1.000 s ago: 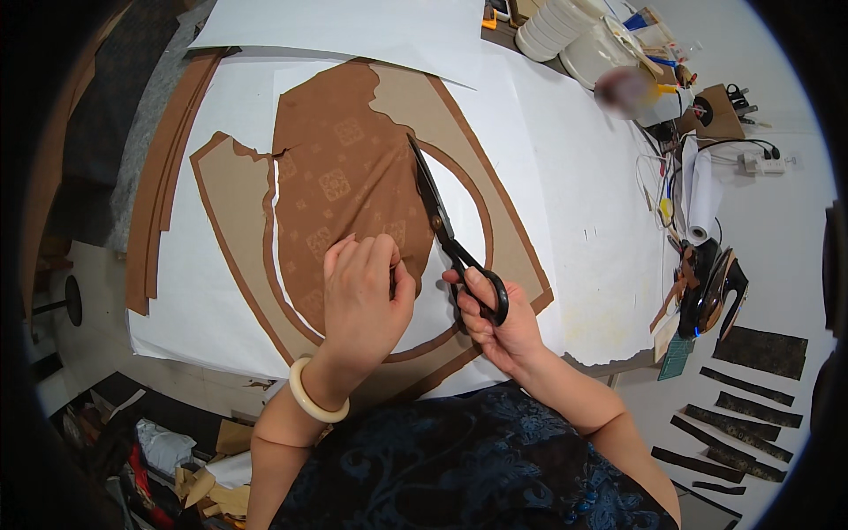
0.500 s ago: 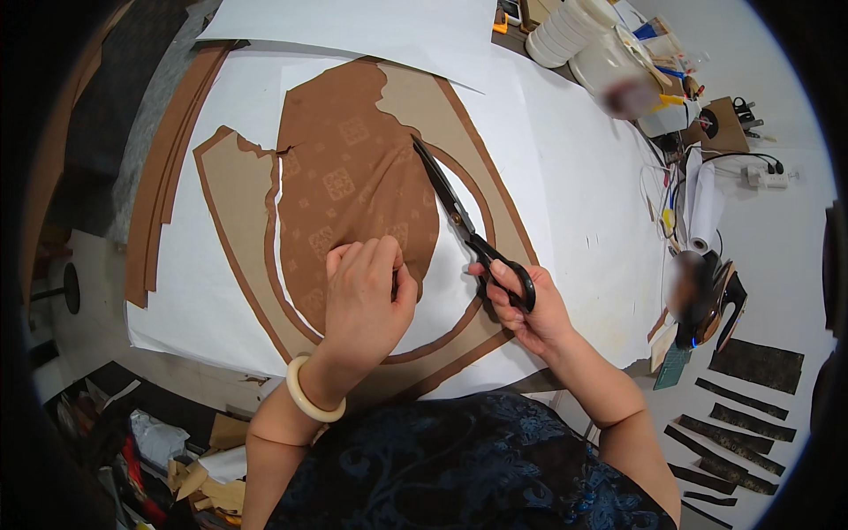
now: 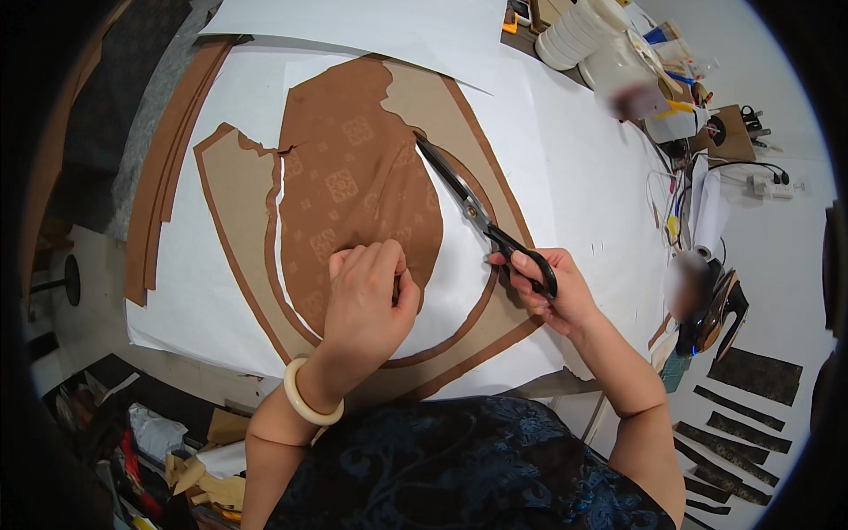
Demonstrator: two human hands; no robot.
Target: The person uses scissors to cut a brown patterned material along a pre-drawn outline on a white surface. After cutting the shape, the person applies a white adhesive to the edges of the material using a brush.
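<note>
My right hand (image 3: 546, 284) grips the black handles of a pair of scissors (image 3: 477, 216). The blades point to the upper left, their tips at the cut edge where brown patterned fabric (image 3: 349, 146) meets a beige panel with brown border (image 3: 459, 102). My left hand (image 3: 371, 287) is closed in a pinch on the lower part of the patterned fabric, drawing folds into it. A white gap runs along both sides of this piece, between it and the curved brown edge of the panel. White sheeting (image 3: 583, 221) lies underneath. A cream bangle (image 3: 305, 397) circles my left wrist.
Brown strips (image 3: 172, 177) are stacked along the table's left side. A white sheet (image 3: 353, 31) covers the far edge. At the far right stand white tubs (image 3: 579, 35), and cables and a paper roll (image 3: 709, 225) lie nearer. Dark strips (image 3: 742, 433) are at the lower right.
My right hand and the scissors' handles have shifted right, while the blade tips stay near the same spot. The blades look closer together. My left hand keeps its pinch on the fabric.
</note>
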